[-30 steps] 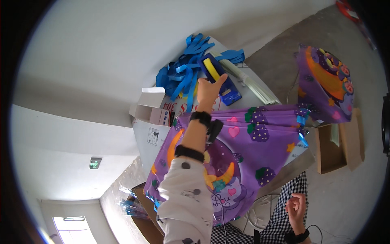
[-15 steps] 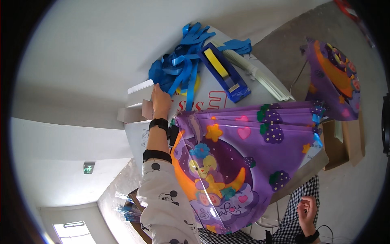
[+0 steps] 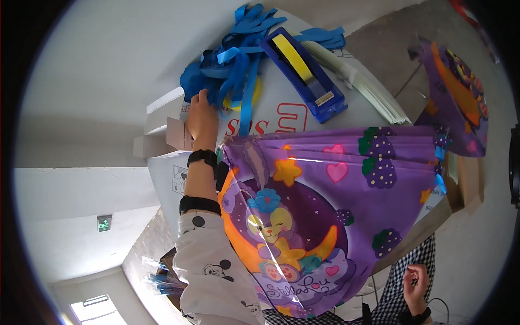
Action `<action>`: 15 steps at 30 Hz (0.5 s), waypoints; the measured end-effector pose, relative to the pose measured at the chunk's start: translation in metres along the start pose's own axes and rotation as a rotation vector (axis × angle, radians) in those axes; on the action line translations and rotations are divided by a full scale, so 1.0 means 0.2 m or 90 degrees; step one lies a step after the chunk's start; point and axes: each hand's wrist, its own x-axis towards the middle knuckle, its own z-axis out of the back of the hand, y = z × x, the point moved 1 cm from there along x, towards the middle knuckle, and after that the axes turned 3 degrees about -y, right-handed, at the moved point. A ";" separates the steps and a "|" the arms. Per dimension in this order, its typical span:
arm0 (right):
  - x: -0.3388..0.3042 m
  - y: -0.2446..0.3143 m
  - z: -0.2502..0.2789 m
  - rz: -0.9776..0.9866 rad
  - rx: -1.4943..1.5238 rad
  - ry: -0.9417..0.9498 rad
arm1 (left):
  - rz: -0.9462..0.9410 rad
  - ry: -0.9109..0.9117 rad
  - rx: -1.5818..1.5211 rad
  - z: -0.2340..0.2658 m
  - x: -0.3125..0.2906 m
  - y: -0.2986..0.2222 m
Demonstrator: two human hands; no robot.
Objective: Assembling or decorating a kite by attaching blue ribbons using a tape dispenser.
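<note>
Head view: left hand [image 3: 201, 116] upper centre, fingers curled onto blue ribbon pile [image 3: 238, 65] on the surface [image 3: 271, 116]; ribbons look light, limp, best pinched by one strand. Right hand [image 3: 414, 281] lower right, fingers loosely curled, holding nothing visible. Purple bags [image 3: 325, 206] centre.

a loose bunch of bright blue plastic ribbon strips [image 3: 235, 65] lies tangled on the white cardboard box top, just beside a blue tape dispenser with a yellow roll. some strips fan out upward and others hang down over a yellow ring.
</note>
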 end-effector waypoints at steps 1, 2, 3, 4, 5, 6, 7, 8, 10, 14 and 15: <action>0.00 0.00 0.00 0.004 0.002 -0.001 | -0.025 -0.024 0.000 0.00 -0.01 0.01; 0.00 0.00 -0.01 0.010 0.006 0.001 | -0.024 -0.028 0.001 0.00 -0.03 0.02; 0.01 0.00 0.00 0.017 0.009 0.001 | -0.078 -0.055 0.068 0.00 -0.04 0.03; 0.01 0.01 0.00 0.018 0.009 -0.002 | -0.133 -0.080 0.133 0.00 -0.05 0.02; 0.01 0.01 0.00 0.024 0.005 0.001 | -0.133 -0.083 0.131 0.01 -0.05 0.01; 0.01 0.02 0.00 0.029 0.002 0.004 | -0.149 -0.077 0.146 0.01 -0.05 0.00; 0.01 0.02 0.01 0.030 0.002 0.002 | -0.164 -0.069 0.160 0.01 -0.05 -0.01; 0.01 0.02 0.01 0.028 0.002 0.004 | -0.165 -0.071 0.158 0.02 -0.05 -0.02; 0.01 0.02 0.01 0.027 0.003 0.006 | -0.138 -0.045 0.115 0.01 -0.03 -0.04; 0.02 0.01 0.01 0.044 -0.001 0.004 | -0.189 -0.026 0.118 0.02 -0.01 -0.04; 0.02 0.01 0.01 0.044 0.002 0.004 | -0.171 0.003 0.122 0.02 -0.01 -0.05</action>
